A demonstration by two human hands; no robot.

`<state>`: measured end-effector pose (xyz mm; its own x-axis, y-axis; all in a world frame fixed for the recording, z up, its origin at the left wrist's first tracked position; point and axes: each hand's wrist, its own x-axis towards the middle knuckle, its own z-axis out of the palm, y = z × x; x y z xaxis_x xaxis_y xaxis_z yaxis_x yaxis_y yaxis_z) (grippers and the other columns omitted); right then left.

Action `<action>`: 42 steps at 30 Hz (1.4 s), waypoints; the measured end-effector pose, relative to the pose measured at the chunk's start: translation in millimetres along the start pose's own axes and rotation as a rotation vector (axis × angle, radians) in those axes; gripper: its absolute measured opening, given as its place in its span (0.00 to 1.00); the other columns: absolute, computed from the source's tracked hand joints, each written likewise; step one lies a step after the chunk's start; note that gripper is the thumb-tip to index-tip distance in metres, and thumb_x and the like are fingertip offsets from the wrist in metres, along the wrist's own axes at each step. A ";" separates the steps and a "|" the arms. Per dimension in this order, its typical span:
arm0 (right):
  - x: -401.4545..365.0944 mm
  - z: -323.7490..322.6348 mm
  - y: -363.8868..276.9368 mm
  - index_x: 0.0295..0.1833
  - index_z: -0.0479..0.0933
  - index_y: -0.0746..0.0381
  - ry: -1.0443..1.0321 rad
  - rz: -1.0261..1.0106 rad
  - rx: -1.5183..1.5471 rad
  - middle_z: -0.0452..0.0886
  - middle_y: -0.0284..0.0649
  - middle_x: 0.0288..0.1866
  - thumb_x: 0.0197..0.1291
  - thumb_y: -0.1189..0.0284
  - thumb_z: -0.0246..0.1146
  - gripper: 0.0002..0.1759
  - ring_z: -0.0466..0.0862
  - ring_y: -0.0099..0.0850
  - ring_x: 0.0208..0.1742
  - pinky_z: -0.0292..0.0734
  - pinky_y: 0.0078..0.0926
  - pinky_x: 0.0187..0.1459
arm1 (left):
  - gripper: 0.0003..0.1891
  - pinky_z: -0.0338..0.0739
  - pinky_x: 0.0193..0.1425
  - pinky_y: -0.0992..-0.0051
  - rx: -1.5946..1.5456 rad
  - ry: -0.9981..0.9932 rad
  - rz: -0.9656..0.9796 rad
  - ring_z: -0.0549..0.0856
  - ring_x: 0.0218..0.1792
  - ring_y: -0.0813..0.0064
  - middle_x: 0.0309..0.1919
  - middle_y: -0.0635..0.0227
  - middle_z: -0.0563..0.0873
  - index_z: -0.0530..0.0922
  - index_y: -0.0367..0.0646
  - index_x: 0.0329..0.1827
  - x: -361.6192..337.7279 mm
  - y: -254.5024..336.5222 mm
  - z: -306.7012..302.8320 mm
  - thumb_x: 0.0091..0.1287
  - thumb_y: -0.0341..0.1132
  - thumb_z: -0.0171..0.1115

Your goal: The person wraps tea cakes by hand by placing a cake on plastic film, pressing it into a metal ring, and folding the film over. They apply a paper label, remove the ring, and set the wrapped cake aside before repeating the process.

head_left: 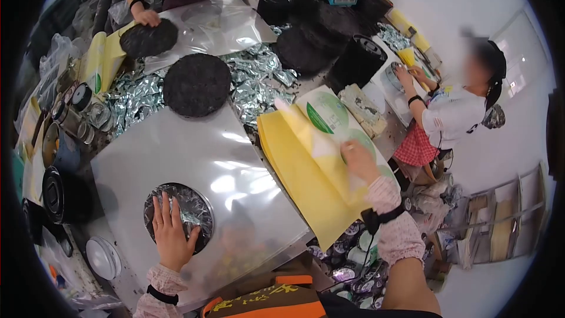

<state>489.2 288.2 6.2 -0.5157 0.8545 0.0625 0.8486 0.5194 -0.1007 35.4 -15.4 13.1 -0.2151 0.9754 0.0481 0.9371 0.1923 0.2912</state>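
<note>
My left hand lies flat with fingers spread on a round dark disc, which has silvery foil on its top and a shiny rim. The disc rests on a large metal sheet. To the right, my right hand is closed on a printed paper sheet, white with green circles. That sheet lifts and curls, blurred, over a stack of yellow paper. Its pinched edge is partly hidden by my fingers. Beyond the metal sheet's far edge lies a larger black round slab.
Crumpled silver foil packets cover the middle of the table. Black rolls and jars stand around. Across the table, a co-worker's hand rests on another black slab. A second person works at right.
</note>
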 end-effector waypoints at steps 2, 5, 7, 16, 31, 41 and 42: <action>-30.9 3.8 -91.5 0.52 0.81 0.62 -0.334 -0.165 0.315 0.85 0.56 0.45 0.71 0.51 0.58 0.24 0.86 0.51 0.46 0.80 0.48 0.45 | 0.45 0.53 0.79 0.45 0.012 -0.004 -0.010 0.51 0.81 0.39 0.81 0.45 0.55 0.60 0.32 0.78 -0.7 1.1 0.2 0.60 0.42 0.70; -66.3 -17.7 -155.2 0.51 0.82 0.63 -0.350 0.190 0.558 0.85 0.55 0.45 0.68 0.57 0.63 0.20 0.86 0.52 0.47 0.80 0.46 0.48 | 0.45 0.52 0.79 0.45 0.020 -0.002 0.010 0.50 0.82 0.40 0.82 0.46 0.55 0.60 0.33 0.78 -0.8 -2.2 4.4 0.61 0.42 0.69; -79.3 -14.6 -133.2 0.51 0.83 0.64 0.027 0.392 0.553 0.86 0.54 0.46 0.66 0.63 0.66 0.16 0.86 0.52 0.47 0.80 0.44 0.50 | 0.44 0.50 0.80 0.46 0.012 -0.001 -0.003 0.49 0.82 0.40 0.82 0.47 0.54 0.59 0.33 0.79 -1.3 -1.6 5.8 0.62 0.43 0.68; -197.7 23.0 1.5 0.50 0.86 0.65 0.573 0.679 0.292 0.87 0.49 0.55 0.64 0.76 0.68 0.10 0.85 0.45 0.59 0.77 0.43 0.62 | 0.42 0.51 0.80 0.46 0.046 0.012 0.015 0.50 0.82 0.41 0.82 0.49 0.54 0.58 0.34 0.79 -4.0 0.0 5.2 0.65 0.41 0.66; -183.8 6.2 -0.4 0.42 0.82 0.68 0.624 0.473 0.170 0.89 0.46 0.41 0.58 0.75 0.72 0.09 0.89 0.35 0.42 0.83 0.29 0.46 | 0.43 0.50 0.81 0.47 0.018 0.037 0.007 0.50 0.82 0.42 0.82 0.49 0.54 0.59 0.33 0.79 -2.6 1.3 5.3 0.63 0.40 0.68; -238.3 16.9 123.2 0.36 0.83 0.67 0.723 0.899 0.441 0.86 0.36 0.31 0.64 0.71 0.64 0.09 0.83 0.27 0.29 0.76 0.26 0.30 | 0.43 0.48 0.81 0.47 0.014 0.008 0.023 0.47 0.83 0.43 0.83 0.51 0.53 0.57 0.34 0.80 -2.0 0.9 7.4 0.63 0.38 0.67; -301.0 36.3 181.7 0.38 0.82 0.65 0.416 0.864 -0.159 0.84 0.36 0.28 0.65 0.69 0.62 0.09 0.82 0.30 0.28 0.78 0.29 0.32 | 0.44 0.49 0.81 0.47 0.014 0.000 0.009 0.47 0.83 0.43 0.83 0.50 0.53 0.57 0.34 0.80 -2.1 0.5 4.1 0.63 0.38 0.68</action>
<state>794.3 125.4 -67.0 0.3496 0.8567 0.3794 0.9369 -0.3187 -0.1436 37.4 -17.0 9.3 -0.2065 0.9771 0.0507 0.9427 0.1848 0.2777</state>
